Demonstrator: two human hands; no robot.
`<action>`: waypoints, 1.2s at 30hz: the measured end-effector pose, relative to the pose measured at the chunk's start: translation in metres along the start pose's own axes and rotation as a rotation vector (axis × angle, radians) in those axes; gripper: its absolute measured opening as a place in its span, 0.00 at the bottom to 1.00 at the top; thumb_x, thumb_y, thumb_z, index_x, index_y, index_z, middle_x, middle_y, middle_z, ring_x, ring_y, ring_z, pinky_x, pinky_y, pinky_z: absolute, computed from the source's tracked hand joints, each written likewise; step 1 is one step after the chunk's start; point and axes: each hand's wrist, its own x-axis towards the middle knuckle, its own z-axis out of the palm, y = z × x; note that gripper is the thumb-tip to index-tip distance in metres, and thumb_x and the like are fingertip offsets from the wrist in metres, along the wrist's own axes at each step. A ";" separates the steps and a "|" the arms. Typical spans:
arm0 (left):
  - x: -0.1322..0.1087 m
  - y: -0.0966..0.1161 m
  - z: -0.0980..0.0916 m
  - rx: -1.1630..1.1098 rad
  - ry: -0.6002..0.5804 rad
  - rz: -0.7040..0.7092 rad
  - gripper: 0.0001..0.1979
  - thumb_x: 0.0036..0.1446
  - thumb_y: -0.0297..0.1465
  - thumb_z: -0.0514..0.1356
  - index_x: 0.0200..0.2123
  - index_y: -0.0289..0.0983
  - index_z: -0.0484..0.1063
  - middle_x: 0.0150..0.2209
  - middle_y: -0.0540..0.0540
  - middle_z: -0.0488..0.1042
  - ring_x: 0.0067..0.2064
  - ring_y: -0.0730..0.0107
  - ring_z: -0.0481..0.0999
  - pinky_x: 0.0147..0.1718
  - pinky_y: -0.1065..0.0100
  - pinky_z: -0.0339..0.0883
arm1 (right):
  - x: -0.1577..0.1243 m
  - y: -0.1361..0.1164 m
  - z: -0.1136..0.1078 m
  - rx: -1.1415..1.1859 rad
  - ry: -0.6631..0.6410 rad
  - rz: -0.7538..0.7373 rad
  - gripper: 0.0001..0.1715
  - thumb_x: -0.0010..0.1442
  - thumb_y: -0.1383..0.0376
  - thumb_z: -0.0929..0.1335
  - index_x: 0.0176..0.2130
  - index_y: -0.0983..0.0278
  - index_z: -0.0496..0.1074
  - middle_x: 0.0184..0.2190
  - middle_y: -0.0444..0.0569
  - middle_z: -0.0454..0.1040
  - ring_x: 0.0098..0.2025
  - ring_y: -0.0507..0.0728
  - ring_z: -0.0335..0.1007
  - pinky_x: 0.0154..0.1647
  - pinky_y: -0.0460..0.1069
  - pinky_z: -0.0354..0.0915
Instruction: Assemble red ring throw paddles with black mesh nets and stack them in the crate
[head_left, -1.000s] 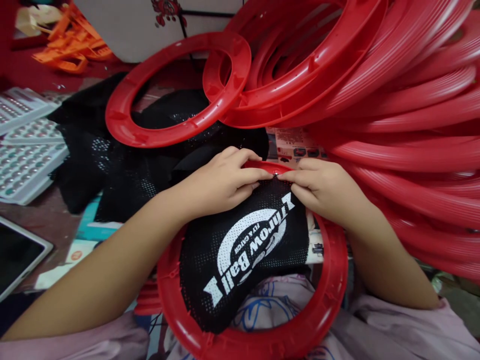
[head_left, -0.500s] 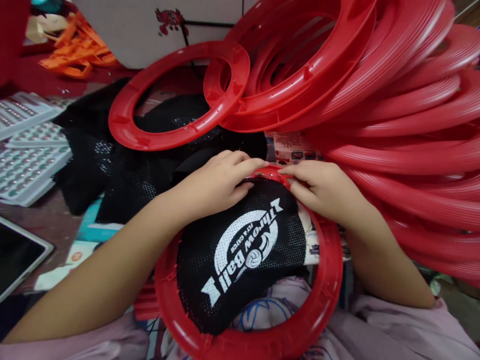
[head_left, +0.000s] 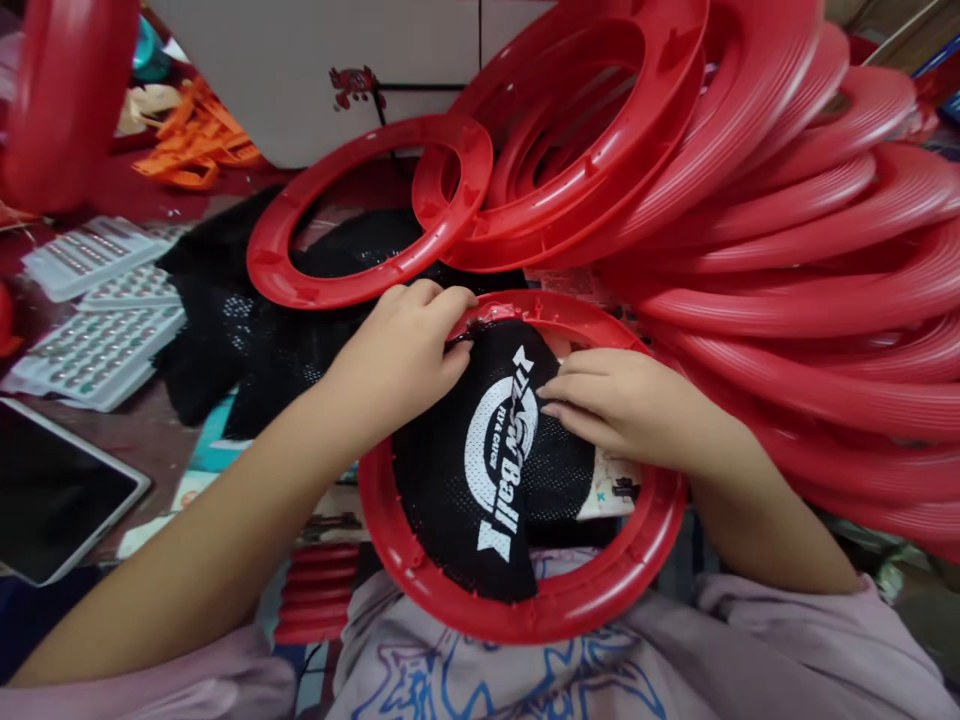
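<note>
In front of me, a red plastic ring is tilted against my lap. Black mesh fabric with white "Throw Ball" lettering spans the left part of its opening and follows its inner edge there. My left hand is closed on the ring's upper left rim, fingers over the top and thumb at the mesh edge. Over the opening, my right hand pinches the loose right side of the mesh beside the print. The fold between its fingertips is partly hidden.
Stacked red rings fill the right side. Another red ring leans over piled black mesh. At left are trays of small round parts, a tablet-like device and orange plastic pieces.
My right hand has left the top rim and moved down onto the mesh. The ring's top edge is now more exposed, and the printed mesh has turned more upright and folded.
</note>
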 end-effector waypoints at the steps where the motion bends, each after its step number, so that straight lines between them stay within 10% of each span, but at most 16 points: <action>1: -0.003 0.000 -0.004 0.042 -0.025 -0.010 0.21 0.55 0.30 0.56 0.53 0.32 0.68 0.44 0.37 0.74 0.47 0.51 0.74 0.49 0.53 0.68 | 0.001 0.001 0.000 0.029 -0.003 0.020 0.12 0.65 0.66 0.64 0.40 0.67 0.77 0.35 0.53 0.76 0.38 0.56 0.71 0.40 0.50 0.65; 8: -0.006 0.002 -0.021 0.167 -0.111 0.047 0.13 0.57 0.37 0.54 0.39 0.37 0.72 0.32 0.41 0.74 0.32 0.54 0.75 0.32 0.57 0.70 | 0.008 -0.007 0.020 -0.137 -0.214 0.144 0.13 0.65 0.72 0.62 0.44 0.68 0.75 0.37 0.55 0.74 0.38 0.58 0.73 0.39 0.50 0.65; 13: 0.017 0.004 -0.006 -0.285 -0.049 0.142 0.11 0.58 0.29 0.52 0.37 0.34 0.74 0.39 0.40 0.76 0.43 0.58 0.76 0.45 0.57 0.70 | 0.009 -0.012 0.031 -0.275 -0.152 0.174 0.23 0.65 0.73 0.61 0.58 0.68 0.67 0.43 0.59 0.74 0.41 0.61 0.73 0.36 0.51 0.64; 17: 0.022 -0.005 0.011 -0.749 -0.032 -0.033 0.10 0.58 0.29 0.54 0.38 0.34 0.74 0.49 0.40 0.76 0.53 0.60 0.75 0.52 0.58 0.68 | 0.010 -0.011 0.029 -0.250 -0.179 0.172 0.16 0.64 0.73 0.62 0.49 0.65 0.73 0.34 0.52 0.76 0.36 0.58 0.73 0.29 0.49 0.59; 29: 0.013 -0.016 0.008 -0.622 -0.117 0.099 0.09 0.53 0.33 0.58 0.33 0.35 0.75 0.51 0.40 0.74 0.52 0.58 0.74 0.54 0.56 0.67 | 0.002 0.002 0.009 0.416 0.345 0.049 0.16 0.54 0.78 0.63 0.39 0.64 0.71 0.33 0.46 0.71 0.36 0.52 0.68 0.39 0.47 0.66; 36: 0.012 -0.018 0.013 -0.621 -0.114 0.106 0.09 0.53 0.34 0.61 0.30 0.35 0.76 0.51 0.42 0.73 0.51 0.60 0.74 0.51 0.57 0.69 | 0.003 0.002 0.004 0.485 0.324 0.028 0.24 0.53 0.80 0.60 0.44 0.60 0.72 0.38 0.47 0.74 0.40 0.52 0.72 0.41 0.48 0.69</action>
